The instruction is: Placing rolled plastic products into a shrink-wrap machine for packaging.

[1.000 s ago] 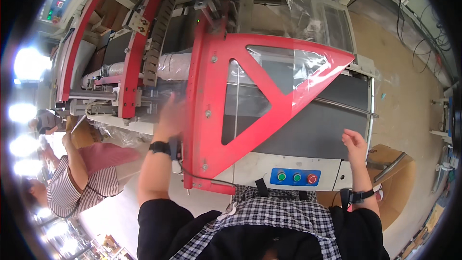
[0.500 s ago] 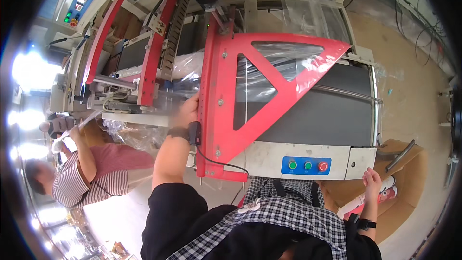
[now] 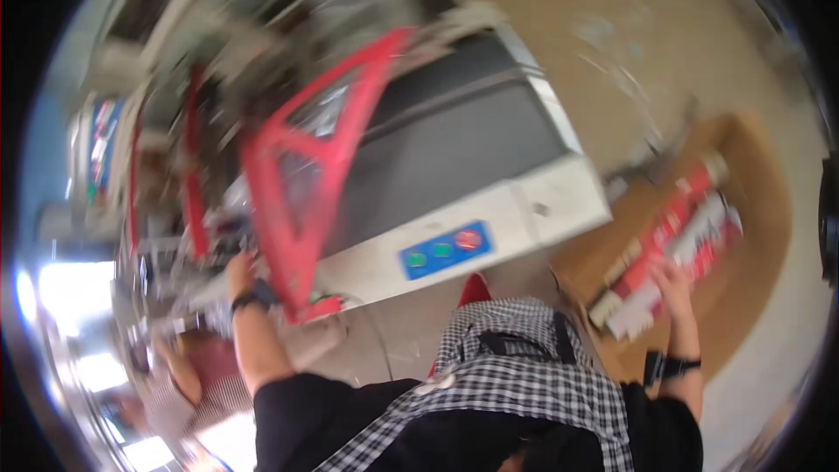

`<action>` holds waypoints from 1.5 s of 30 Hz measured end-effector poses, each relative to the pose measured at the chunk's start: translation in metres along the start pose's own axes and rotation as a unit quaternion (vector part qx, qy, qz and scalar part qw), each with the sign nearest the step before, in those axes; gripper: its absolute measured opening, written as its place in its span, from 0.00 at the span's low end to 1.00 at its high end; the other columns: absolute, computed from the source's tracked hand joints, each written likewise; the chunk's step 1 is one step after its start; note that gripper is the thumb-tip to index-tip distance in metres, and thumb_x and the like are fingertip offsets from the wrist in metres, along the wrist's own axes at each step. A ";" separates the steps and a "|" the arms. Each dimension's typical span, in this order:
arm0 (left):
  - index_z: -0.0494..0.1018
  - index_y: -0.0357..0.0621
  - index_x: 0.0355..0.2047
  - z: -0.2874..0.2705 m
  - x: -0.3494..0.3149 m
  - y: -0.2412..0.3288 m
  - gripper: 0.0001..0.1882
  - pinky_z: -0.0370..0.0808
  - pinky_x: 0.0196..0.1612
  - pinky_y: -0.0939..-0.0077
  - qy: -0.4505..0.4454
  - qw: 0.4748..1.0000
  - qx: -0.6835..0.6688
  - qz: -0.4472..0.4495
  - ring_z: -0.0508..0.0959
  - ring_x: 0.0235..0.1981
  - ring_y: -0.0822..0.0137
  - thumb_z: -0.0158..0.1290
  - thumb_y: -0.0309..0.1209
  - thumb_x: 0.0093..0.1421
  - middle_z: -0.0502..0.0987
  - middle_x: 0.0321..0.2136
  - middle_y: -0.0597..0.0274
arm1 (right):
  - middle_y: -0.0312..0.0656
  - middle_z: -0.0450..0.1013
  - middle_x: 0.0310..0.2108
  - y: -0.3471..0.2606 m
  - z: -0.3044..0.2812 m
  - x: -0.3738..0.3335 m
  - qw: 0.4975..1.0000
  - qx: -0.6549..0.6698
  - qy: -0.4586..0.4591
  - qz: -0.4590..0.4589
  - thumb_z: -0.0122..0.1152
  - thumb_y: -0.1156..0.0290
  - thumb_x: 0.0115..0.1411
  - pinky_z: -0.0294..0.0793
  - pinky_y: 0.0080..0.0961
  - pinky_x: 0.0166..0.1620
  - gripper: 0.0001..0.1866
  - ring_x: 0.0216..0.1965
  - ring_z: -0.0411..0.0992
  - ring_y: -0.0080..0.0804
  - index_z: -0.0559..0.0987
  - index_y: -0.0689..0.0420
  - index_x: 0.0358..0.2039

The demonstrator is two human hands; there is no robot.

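My left hand [image 3: 241,273] is at the lower left side of the red triangular frame [image 3: 328,153] of a conveyor machine. Motion smears its fingers, so whether they grip the frame does not show. My right hand [image 3: 671,287] reaches over a cardboard box [image 3: 759,210], at the long red and white cylinder-shaped packs [image 3: 669,218] lying in it. Blur hides whether its fingers close on a pack.
The machine's dark conveyor belt [image 3: 454,135] runs behind a pale front panel with a blue button plate [image 3: 446,250]. A co-worker in a striped top [image 3: 197,376] is at the lower left. Clear film scraps [image 3: 599,31] lie on the floor behind the box.
The view has swung right, so the machine now sits further left and tilted, and the box shows more fully. My right hand has moved from beside the machine's corner to over the packs.
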State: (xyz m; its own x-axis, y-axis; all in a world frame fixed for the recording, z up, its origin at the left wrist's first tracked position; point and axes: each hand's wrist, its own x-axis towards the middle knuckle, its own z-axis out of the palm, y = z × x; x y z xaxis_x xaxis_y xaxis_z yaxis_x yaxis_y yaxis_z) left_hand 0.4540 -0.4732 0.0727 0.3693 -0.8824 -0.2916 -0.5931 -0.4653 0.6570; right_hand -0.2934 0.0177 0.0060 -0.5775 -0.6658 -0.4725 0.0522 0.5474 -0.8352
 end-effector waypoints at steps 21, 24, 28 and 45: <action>0.60 0.40 0.55 0.575 -0.546 0.256 0.32 0.59 0.57 0.58 -0.326 0.552 0.211 0.738 0.60 0.55 0.42 0.57 0.34 0.50 0.58 0.56 0.40 | 0.55 0.69 0.44 0.393 -0.010 0.059 0.883 -0.087 0.255 0.385 0.74 0.54 0.33 0.67 0.33 0.51 0.52 0.47 0.69 0.46 0.58 0.70 0.53; 0.63 0.41 0.53 0.555 -0.554 0.229 0.30 0.61 0.55 0.61 -0.480 0.500 0.167 0.702 0.62 0.55 0.44 0.57 0.32 0.50 0.59 0.55 0.40 | 0.52 0.70 0.43 0.404 -0.003 0.057 0.857 -0.044 0.327 0.395 0.75 0.59 0.32 0.68 0.34 0.51 0.52 0.46 0.69 0.46 0.56 0.67 0.54; 0.65 0.42 0.51 0.543 -0.555 0.194 0.28 0.63 0.55 0.64 -0.628 0.480 0.198 0.580 0.63 0.55 0.50 0.58 0.31 0.49 0.61 0.54 0.44 | 0.50 0.72 0.41 0.340 -0.032 0.025 0.894 0.054 0.253 0.367 0.71 0.67 0.36 0.68 0.31 0.49 0.42 0.45 0.71 0.43 0.61 0.66 0.51; 0.62 0.43 0.54 0.569 -0.714 0.094 0.37 0.63 0.56 0.55 -0.806 0.401 -0.140 -0.412 0.71 0.49 0.55 0.54 0.54 0.51 0.70 0.49 0.52 | 0.48 0.63 0.54 0.093 -0.052 -0.325 0.961 0.146 0.070 0.224 0.73 0.64 0.33 0.56 0.33 0.59 0.51 0.56 0.61 0.38 0.57 0.61 0.58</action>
State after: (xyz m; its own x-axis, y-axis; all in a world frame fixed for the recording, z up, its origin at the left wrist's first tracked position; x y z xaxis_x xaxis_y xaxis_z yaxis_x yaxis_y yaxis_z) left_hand -0.2724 0.0734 -0.0527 -0.7187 0.5599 -0.4122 -0.5587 -0.8180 -0.1370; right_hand -0.1433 0.3112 0.0958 -0.5469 -0.3093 -0.7780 0.5358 0.5848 -0.6091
